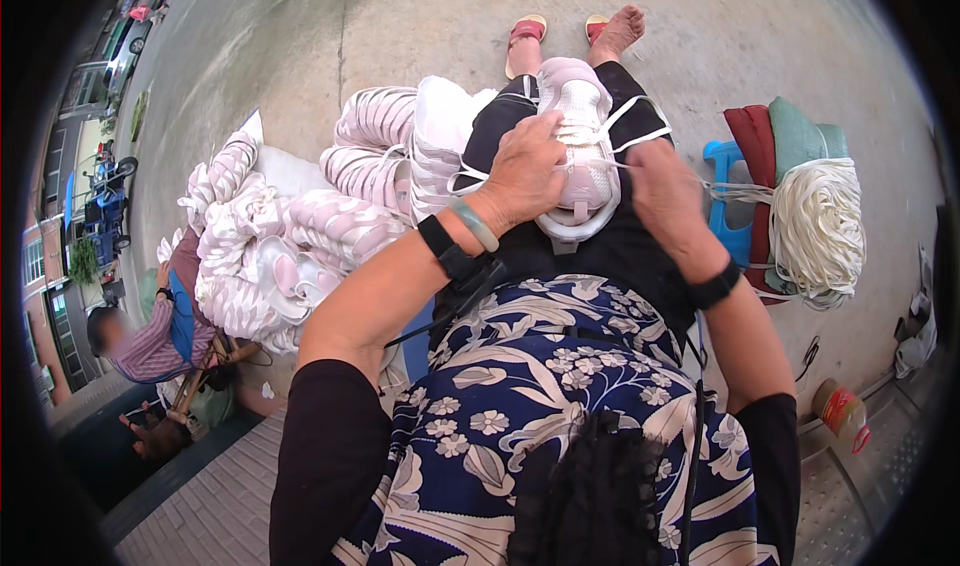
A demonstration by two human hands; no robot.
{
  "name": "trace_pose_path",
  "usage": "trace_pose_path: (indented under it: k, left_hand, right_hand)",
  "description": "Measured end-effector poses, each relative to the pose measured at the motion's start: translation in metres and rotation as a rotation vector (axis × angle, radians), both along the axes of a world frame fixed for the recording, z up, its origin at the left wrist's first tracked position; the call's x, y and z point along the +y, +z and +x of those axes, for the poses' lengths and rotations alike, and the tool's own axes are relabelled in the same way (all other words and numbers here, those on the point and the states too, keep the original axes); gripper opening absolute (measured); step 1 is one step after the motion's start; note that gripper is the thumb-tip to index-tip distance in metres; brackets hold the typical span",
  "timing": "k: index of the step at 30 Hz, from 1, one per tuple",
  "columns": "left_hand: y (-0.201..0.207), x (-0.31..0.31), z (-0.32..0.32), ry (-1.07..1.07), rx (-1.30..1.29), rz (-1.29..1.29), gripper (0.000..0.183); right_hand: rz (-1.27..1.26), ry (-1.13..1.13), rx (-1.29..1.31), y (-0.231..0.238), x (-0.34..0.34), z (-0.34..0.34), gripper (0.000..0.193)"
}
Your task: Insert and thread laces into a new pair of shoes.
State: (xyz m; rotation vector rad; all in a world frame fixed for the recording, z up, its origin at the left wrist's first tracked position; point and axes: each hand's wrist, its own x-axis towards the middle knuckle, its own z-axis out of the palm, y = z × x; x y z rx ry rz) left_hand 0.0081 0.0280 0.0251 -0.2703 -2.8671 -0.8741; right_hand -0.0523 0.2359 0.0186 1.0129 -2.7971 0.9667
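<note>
A pale pink and white sneaker (578, 94) lies across my lap, its toe pointing away from me. My left hand (528, 171) is closed on the sneaker's left side by the eyelets, fingers curled over the edge. To its right, my right hand (664, 192) is slightly blurred, its fingers pinched on a white shoelace (622, 165) that runs from the sneaker. Another loop of lace stretches over my right thigh. Beyond my right hand, a thick hank of white laces (822, 228) hangs over red and green cloth on a blue stool (732, 236).
Stacked pink and white shoes (368, 151) and a large heap of them (255, 231) stand to my left. Further left sits another person (160, 341). A plastic bottle (842, 414) stands at the lower right beside a metal surface (850, 486). Concrete ground (430, 26) lies ahead.
</note>
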Motion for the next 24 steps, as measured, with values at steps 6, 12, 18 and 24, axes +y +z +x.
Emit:
trace_pose_path:
  k: [6,12,18,24]
  left_hand:
    - [0.014,-0.005,0.010,0.005,0.048,0.007,0.018]
    - [0.033,-0.004,0.014,0.043,0.057,-0.102,0.014]
    - [0.056,-0.018,0.008,0.093,0.216,-0.370,0.009]
    - [0.064,-0.016,-0.004,0.168,-0.140,0.348,0.005]
  right_hand:
    - [0.096,-0.229,-0.112,-0.002,0.111,-0.008,0.003]
    - [-0.020,-0.026,0.002,-0.010,0.078,-0.005,0.011]
    - [-0.056,0.135,0.061,-0.010,0.009,-0.004,0.012]
    - [-0.117,0.116,-0.135,-0.009,0.023,-0.001,0.007]
